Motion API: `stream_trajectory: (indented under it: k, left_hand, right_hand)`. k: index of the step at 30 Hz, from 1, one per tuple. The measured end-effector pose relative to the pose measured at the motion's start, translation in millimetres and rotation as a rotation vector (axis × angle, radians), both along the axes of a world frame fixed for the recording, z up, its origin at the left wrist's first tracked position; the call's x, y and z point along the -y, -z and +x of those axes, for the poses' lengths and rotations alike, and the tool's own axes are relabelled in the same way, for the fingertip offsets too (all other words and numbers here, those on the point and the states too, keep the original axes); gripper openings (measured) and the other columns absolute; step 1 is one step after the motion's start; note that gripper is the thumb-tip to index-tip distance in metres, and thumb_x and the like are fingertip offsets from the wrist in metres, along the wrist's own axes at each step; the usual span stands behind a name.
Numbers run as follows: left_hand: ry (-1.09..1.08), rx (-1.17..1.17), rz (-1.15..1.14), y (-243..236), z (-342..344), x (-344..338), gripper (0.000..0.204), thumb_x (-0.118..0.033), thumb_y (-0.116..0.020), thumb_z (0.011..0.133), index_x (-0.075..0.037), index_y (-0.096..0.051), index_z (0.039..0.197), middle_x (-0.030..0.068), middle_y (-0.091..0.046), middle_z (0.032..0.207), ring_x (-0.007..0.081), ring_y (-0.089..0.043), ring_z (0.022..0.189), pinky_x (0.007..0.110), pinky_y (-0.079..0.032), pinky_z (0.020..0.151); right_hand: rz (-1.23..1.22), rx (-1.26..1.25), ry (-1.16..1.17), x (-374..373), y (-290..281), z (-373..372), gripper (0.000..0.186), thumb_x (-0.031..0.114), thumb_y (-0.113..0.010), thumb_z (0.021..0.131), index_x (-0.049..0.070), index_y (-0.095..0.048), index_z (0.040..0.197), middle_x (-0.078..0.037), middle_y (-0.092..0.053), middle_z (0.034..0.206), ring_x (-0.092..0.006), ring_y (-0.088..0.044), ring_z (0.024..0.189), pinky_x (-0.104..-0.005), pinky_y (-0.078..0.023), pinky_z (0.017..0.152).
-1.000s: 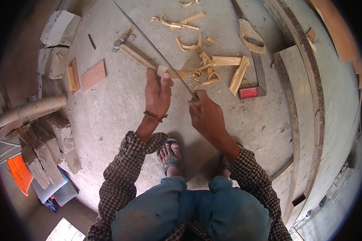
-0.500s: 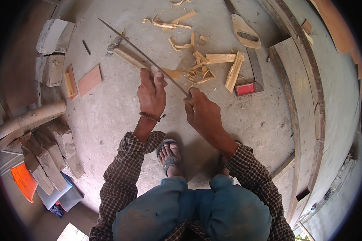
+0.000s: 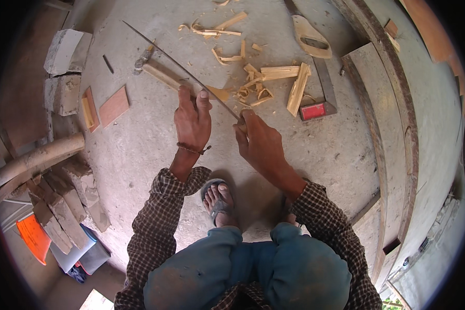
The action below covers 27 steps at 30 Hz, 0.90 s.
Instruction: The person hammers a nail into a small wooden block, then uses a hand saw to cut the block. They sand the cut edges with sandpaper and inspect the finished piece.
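My left hand (image 3: 192, 118) is closed around a pale wooden strip (image 3: 163, 75), thumb and forefinger on its near part. My right hand (image 3: 262, 142) grips the near end of a long, thin, dark metal blade (image 3: 163, 53). Seen edge-on, the blade slants to a point at the far left and crosses just above my left thumb, over the wood. Whether it touches the wood, I cannot tell. My right fingers hide its handle. By the strip's far end lies what looks like a hammer, its metal head (image 3: 140, 63) showing on the floor.
Wood shavings (image 3: 261, 95) and a short wooden offcut (image 3: 298, 90) lie ahead of my right hand. Beyond are a red-handled try square (image 3: 313, 111) and a handsaw (image 3: 311, 39). Reddish flat pieces (image 3: 114, 106) lie left, near blocks (image 3: 66, 50). A long curved board (image 3: 380, 134) borders the right.
The whole view has shifted slightly, with the floor things a little further left. Both hands keep their grips, and the blade and wooden strip stay in nearly the same position.
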State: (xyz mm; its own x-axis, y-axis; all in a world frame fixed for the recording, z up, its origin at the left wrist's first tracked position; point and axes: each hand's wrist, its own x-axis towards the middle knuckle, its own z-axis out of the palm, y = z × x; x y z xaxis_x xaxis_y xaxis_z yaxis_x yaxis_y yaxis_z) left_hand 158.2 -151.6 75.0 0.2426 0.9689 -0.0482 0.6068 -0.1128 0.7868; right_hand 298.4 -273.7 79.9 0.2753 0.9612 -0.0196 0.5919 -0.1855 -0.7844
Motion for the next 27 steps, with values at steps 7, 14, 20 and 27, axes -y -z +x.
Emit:
stream_trajectory:
  k: [7, 14, 20, 27]
  left_hand:
    - [0.014, -0.017, 0.069, -11.2, 3.0, 0.6, 0.042, -0.038, -0.050, 0.110, 0.002, -0.045, 0.119, 0.0174, -0.071, 0.076, 0.0358, -0.073, 0.072, 0.044, -0.054, 0.064]
    - [0.024, -0.054, 0.062, -4.2, 2.4, -13.8, 0.038, -0.038, -0.049, 0.110, -0.001, -0.046, 0.116, 0.0177, -0.070, 0.077, 0.0369, -0.072, 0.071, 0.046, -0.054, 0.066]
    - [0.065, -0.023, 0.080, 6.7, -3.7, -9.0, 0.042, -0.042, -0.047, 0.110, -0.001, -0.046, 0.119, 0.0180, -0.071, 0.077, 0.0367, -0.072, 0.070, 0.044, -0.054, 0.063]
    - [0.065, -0.003, 0.096, -2.5, 3.2, -3.4, 0.044, -0.043, -0.047, 0.110, 0.000, -0.047, 0.119, 0.0162, -0.068, 0.074, 0.0288, -0.067, 0.061, 0.041, -0.053, 0.059]
  right_hand:
    - [-0.011, -0.011, -0.004, 0.0, -3.3, 0.3, 0.032, 0.013, -0.071, 0.094, 0.005, -0.051, 0.117, -0.017, -0.070, 0.094, -0.0388, -0.071, 0.080, -0.0457, -0.056, 0.065]
    - [0.025, -0.043, -0.034, -9.8, 3.0, 1.8, 0.036, 0.017, -0.066, 0.096, 0.001, -0.048, 0.123, -0.019, -0.066, 0.090, -0.0399, -0.068, 0.072, -0.0487, -0.055, 0.058]
    - [-0.021, -0.090, -0.016, -2.1, 1.3, -9.4, 0.034, 0.021, -0.066, 0.097, 0.001, -0.049, 0.120, -0.020, -0.067, 0.089, -0.0405, -0.069, 0.075, -0.0506, -0.055, 0.060]
    - [-0.098, -0.066, -0.010, 5.2, 14.3, -2.0, 0.032, 0.020, -0.063, 0.099, 0.002, -0.047, 0.120, -0.021, -0.067, 0.089, -0.0419, -0.068, 0.077, -0.0529, -0.054, 0.065]
